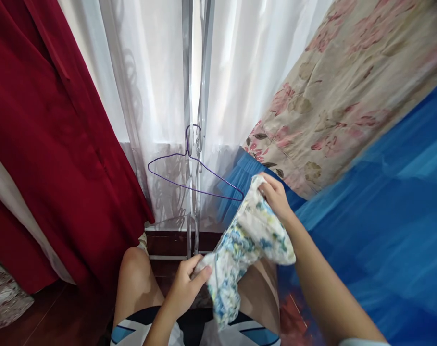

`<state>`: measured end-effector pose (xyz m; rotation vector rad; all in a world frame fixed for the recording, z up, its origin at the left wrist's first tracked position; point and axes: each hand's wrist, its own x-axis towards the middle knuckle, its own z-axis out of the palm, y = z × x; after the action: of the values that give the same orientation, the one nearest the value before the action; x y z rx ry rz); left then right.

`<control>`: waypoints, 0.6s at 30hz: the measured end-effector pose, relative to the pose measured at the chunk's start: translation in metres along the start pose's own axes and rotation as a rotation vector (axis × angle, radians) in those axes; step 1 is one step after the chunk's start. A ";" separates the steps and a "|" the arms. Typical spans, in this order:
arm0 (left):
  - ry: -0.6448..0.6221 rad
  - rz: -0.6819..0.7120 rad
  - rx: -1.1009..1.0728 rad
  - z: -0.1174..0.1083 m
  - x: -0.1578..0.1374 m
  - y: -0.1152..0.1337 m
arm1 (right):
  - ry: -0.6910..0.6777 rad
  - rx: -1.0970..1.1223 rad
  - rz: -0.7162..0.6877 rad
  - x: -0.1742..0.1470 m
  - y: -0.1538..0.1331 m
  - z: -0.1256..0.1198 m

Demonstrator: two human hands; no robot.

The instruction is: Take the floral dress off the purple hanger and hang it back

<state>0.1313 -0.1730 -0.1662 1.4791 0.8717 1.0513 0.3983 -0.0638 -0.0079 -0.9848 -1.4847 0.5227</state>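
White sheer curtains (149, 96) glow with daylight at top centre. A red drape (48, 144) hangs left; floral fabric (348, 86) and blue cloth (391, 202) fill the right. Dark wooden floor (59, 317) lies at lower left.

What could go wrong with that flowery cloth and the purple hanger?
The hanger hangs by its hook on a thin metal rack, so a bump from the cloth might knock it off. The cloth is bunched between the left hand and right hand; its loose end dangles over the lap and might drag on the floor.
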 end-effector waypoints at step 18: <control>0.163 0.233 0.915 -0.239 0.052 0.048 | -0.620 0.266 0.283 0.058 -0.023 0.068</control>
<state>-0.0763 -0.0515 -0.1013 2.3122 1.4334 0.9898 0.3318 -0.0143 0.0312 -0.8618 -1.7579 1.2854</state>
